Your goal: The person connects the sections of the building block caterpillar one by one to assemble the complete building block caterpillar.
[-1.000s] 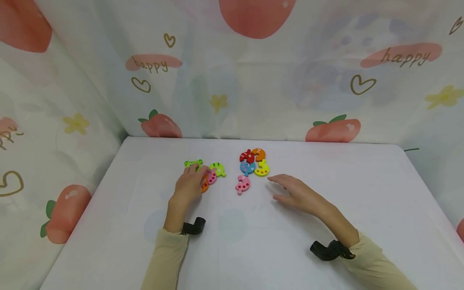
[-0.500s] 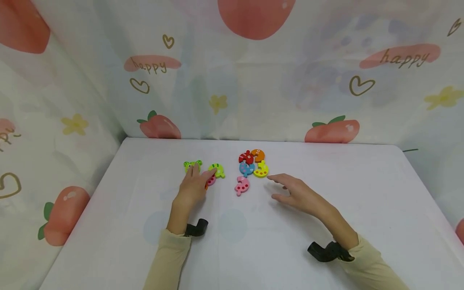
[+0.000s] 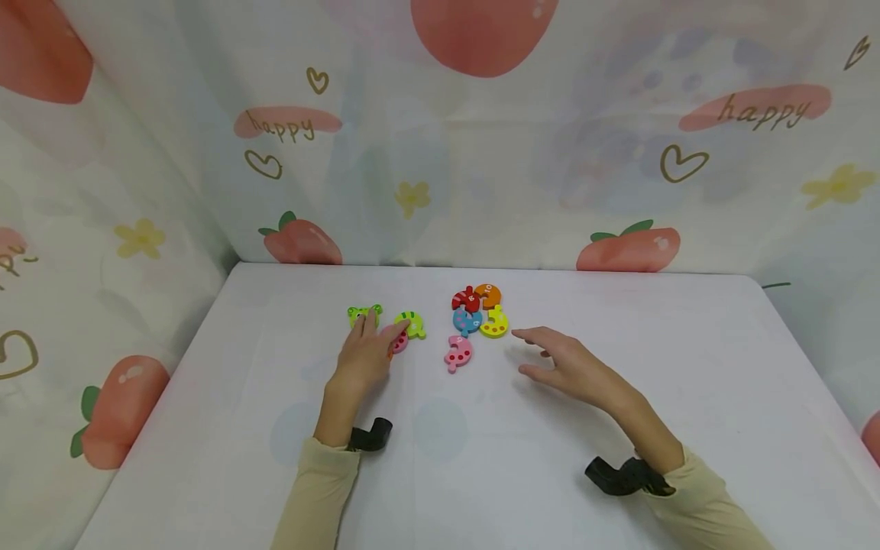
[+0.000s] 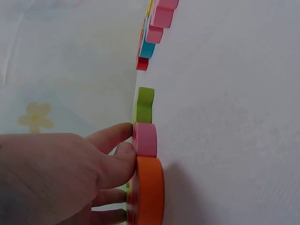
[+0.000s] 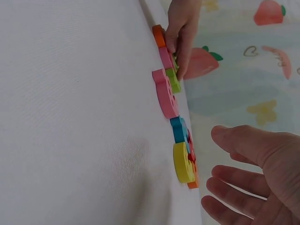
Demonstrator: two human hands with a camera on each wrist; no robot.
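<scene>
My left hand (image 3: 360, 360) lies over a row of flat, curved puzzle pieces, fingers extended. Its index fingertip touches the green striped piece (image 3: 415, 327); the thumb rests at the pink piece (image 4: 146, 139) and the orange piece (image 4: 151, 192) beside it. Other fingertips reach the green piece with an animal face (image 3: 356, 312). The orange piece is mostly hidden by the hand in the head view. To the right, my right hand (image 3: 571, 367) hovers above the table, fingers relaxed and apart, holding nothing. Nearest to it is a yellow dotted piece (image 3: 494, 328).
Joined around the yellow piece are a blue piece (image 3: 466, 321), a red striped piece (image 3: 464, 299) and an orange numbered piece (image 3: 489, 294). A pink dotted piece (image 3: 459, 353) sits just in front of them. The white table (image 3: 481, 458) meets a patterned curtain (image 3: 495, 168) behind.
My left hand has shifted slightly right, covering more of the orange piece, and its index finger has stretched onto the green striped piece. The right hand has stayed nearly still.
</scene>
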